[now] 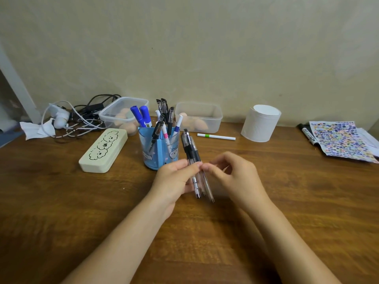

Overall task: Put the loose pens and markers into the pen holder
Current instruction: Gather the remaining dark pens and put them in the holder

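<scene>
A blue pen holder (158, 150) stands mid-table, with blue markers and several black-capped pens upright in it. Just in front of it, my left hand (176, 179) grips a bundle of black-capped clear pens (191, 148), caps pointing away from me. My right hand (235, 173) is beside the bundle, fingers curled, its fingertips at the pens next to my left thumb; whether it grips them I cannot tell. A white marker with a green band (216, 137) lies loose behind my hands. A black marker (307, 133) lies at the far right.
A cream pencil case (103, 150) lies left of the holder. Two clear plastic boxes (199, 116) stand at the back, with tangled cables (82, 117) to their left. A white paper roll (260, 123) and a colourful dotted sheet (342, 140) are to the right.
</scene>
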